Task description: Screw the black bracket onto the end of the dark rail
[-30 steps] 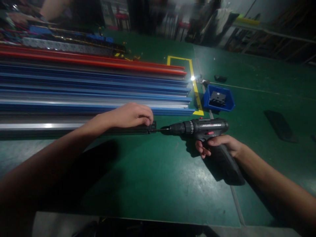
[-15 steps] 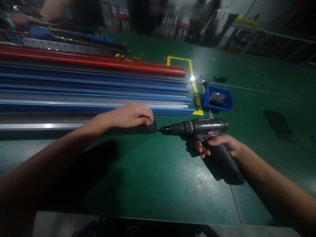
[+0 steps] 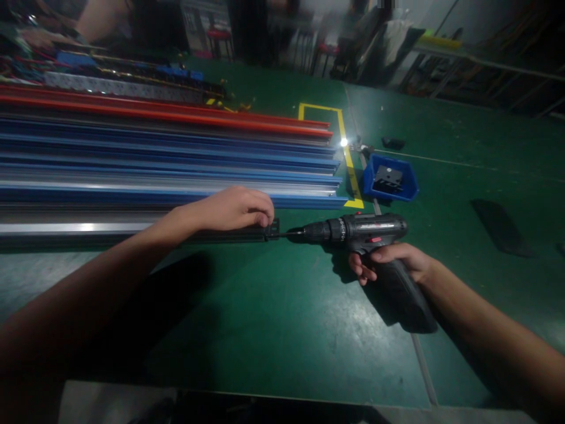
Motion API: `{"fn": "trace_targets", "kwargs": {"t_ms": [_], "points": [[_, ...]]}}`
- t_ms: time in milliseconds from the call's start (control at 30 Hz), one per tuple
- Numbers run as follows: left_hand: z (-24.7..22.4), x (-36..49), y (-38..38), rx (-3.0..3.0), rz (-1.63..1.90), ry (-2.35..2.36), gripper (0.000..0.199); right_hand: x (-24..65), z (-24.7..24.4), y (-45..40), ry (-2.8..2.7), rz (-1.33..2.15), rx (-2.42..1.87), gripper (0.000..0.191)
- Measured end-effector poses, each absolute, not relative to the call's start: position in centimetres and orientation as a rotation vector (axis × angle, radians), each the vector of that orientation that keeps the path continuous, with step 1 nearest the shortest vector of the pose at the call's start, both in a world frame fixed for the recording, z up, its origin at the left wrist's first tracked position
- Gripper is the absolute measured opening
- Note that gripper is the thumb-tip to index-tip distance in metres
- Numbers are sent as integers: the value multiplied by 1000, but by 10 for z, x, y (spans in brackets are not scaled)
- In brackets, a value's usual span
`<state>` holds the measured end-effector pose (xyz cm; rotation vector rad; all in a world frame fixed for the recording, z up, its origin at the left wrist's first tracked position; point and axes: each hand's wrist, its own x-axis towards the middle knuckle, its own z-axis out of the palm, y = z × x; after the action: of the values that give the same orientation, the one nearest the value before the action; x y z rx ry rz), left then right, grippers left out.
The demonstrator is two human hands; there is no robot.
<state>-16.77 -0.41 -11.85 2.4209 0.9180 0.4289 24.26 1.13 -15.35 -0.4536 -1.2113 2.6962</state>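
Note:
My right hand (image 3: 388,262) is wrapped around the grip of a black cordless drill (image 3: 371,227), which points left. Its long bit (image 3: 293,232) reaches a small black bracket (image 3: 274,227) at the end of a dark metal rail (image 3: 229,234). Over that rail end lies my left hand (image 3: 241,207), its fingers curled down and closed at the bracket. Part of the bracket is hidden under the fingertips. Whether the bit's tip sits in a screw is too small to tell.
Blue rails (image 3: 304,202) and red rails (image 3: 282,122) lie side by side behind. A blue bin (image 3: 411,182) with dark plates stands beyond the drill. A black flat object (image 3: 498,227) lies at right. Another person's arm (image 3: 99,20) shows at upper left, by wires.
Both hands, the drill and the rail keep their places. The whole view has shifted very slightly.

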Motion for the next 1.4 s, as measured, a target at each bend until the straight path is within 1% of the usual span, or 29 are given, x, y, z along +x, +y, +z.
{"fn": "trace_targets", "kwargs": {"t_ms": [333, 933, 1400], "points": [[-119, -168, -3, 2419, 425, 917, 19, 243, -152, 11, -1187, 2701, -527, 27], [-119, -168, -3, 2415, 432, 915, 19, 244, -155, 12, -1165, 2722, -446, 29], [-118, -167, -4, 2417, 433, 915, 20, 243, -151, 11, -1176, 2708, -505, 28]]}}
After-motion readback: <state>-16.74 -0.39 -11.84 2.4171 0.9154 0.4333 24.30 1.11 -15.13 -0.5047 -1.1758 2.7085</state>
